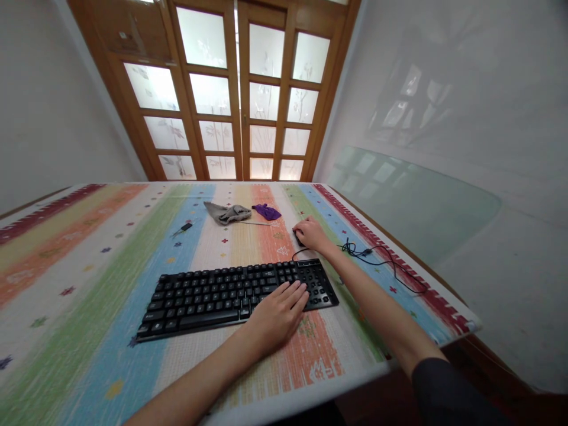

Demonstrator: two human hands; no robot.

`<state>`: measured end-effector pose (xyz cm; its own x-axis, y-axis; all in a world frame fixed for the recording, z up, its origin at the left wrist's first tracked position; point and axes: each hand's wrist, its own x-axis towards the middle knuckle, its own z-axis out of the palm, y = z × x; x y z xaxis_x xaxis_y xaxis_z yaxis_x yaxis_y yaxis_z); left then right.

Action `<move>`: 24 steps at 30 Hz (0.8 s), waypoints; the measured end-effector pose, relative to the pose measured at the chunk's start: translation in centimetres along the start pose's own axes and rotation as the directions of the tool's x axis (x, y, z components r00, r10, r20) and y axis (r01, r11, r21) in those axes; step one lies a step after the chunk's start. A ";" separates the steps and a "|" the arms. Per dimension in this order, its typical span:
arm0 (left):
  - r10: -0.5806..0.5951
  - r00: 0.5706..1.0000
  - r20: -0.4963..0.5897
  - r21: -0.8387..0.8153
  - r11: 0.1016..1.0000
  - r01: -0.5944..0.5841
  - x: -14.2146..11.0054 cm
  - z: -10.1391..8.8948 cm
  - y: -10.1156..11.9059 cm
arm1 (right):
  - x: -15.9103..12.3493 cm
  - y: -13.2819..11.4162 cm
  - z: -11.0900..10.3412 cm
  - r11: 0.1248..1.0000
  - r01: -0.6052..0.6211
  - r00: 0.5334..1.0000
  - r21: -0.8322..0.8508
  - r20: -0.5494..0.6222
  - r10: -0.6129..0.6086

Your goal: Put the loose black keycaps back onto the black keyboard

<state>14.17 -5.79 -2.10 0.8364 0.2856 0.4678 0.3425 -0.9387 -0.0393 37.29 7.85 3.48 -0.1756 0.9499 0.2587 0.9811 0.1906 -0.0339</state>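
Note:
A black keyboard (208, 296) lies on the striped tablecloth in front of me, slightly slanted. My left hand (277, 313) lies palm down over the keyboard's right part, fingers stretched out onto the keys near the number pad. Beyond the keyboard's far right corner, my right hand (309, 234) curves over a small black computer mouse (299, 239), which it mostly hides. A thin black cable (299, 253) runs from the keyboard's far edge toward my right wrist. More black cable (390, 257) lies loosely coiled to the right of my right forearm.
Past the keyboard lie a crumpled grey cloth (228, 213), a purple cloth (267, 212) and a thin rod (255, 223). A small black object (186, 226) sits farther left. Walls flank the table (110, 272), with wood-framed glass doors (239, 89) behind it.

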 end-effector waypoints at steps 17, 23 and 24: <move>-0.044 0.998 0.034 -0.106 0.993 0.047 0.2 -0.5 -0.3 | 2.8 -0.3 0.3 0.992 -0.088 0.987 -0.093 0.126 0.099; -0.058 0.997 0.044 -0.128 0.990 0.063 0.3 -0.7 -0.2 | 3.3 -0.2 0.2 0.990 -0.095 0.982 -0.108 0.154 0.111; -0.062 0.997 0.045 -0.130 0.989 0.067 0.4 -0.8 -0.1 | 3.4 -0.1 0.2 0.990 -0.093 0.981 -0.109 0.161 0.110</move>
<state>14.08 -5.71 -1.22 0.8322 0.3515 0.4288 0.3394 -0.9345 0.1073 36.53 11.10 4.18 -0.0778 0.9924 0.0949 0.9961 0.0735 0.0480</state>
